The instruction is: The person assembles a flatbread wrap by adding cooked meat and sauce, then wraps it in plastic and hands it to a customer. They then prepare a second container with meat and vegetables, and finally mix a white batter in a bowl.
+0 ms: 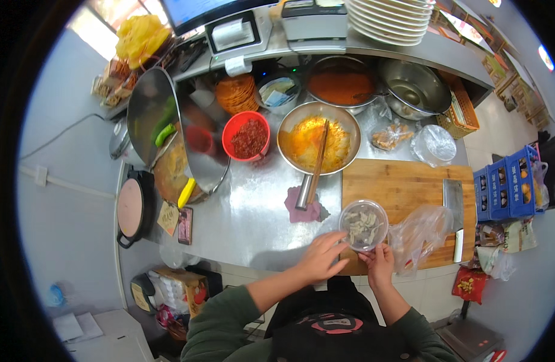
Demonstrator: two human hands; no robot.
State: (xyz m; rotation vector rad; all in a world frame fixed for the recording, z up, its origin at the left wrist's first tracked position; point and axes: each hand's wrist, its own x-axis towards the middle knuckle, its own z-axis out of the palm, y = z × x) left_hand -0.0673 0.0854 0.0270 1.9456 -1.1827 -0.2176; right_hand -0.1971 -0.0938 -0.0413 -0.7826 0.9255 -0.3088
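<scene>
A round clear plastic tub [363,225] with pale greyish pieces inside sits over the near left part of the wooden cutting board [398,181]. My right hand [379,263] pinches its near edge. At the tub's lower left is my left hand [321,256], fingers stretched and spread; whether the fingertips touch the tub I cannot tell. A crumpled clear plastic bag [423,235] lies just right of the tub. Beyond it, a cleaver [453,202] rests along the board's right side. A steel pan [289,130] holds orange-yellow sauce, with brown chopsticks [320,158] laid across it.
Left of the pan stands a red bowl [234,125] of dark red chopped food. A pinkish cloth [301,208] lies under the pan handle. Farther back are a pot of red sauce [341,84], a steel bowl [413,89] and stacked plates [391,21]. Blue crates [510,184] stand right.
</scene>
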